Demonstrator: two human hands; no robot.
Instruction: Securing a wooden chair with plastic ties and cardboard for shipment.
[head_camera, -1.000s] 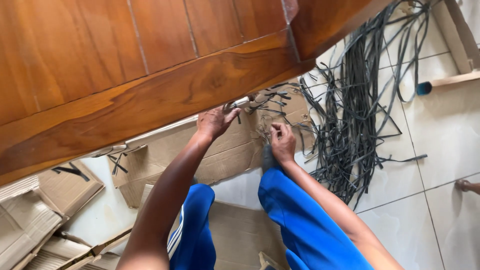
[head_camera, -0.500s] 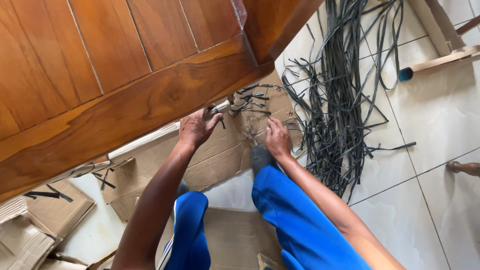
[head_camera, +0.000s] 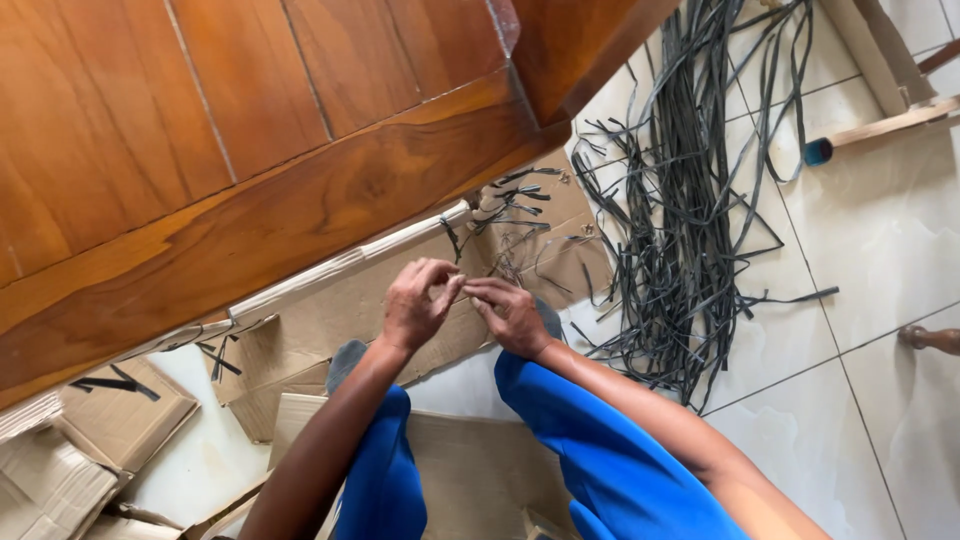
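Looming over everything up and to the left of the hands is a varnished wooden furniture frame, its thick rail running diagonally across the view. Up and to the right of the hands, a big tangle of long black strips sprawls over the pale floor tiles. Directly beneath the hands lies a flattened cardboard sheet, with short black offcuts scattered on its far end, just beyond the fingertips. The person's blue trousers fill the space below the wrists.

The left hand and right hand meet fingertip to fingertip above the cardboard, both pinched shut on something very small between them; it is too tiny to name, perhaps a staple, a tack or a short bit of strip. It sits right at the meeting point of the thumbs and forefingers.

To handle such a piece well, I judge the pinch should stay close to the tips, the wrists steady over the cardboard so anything dropped lands where it can be found.
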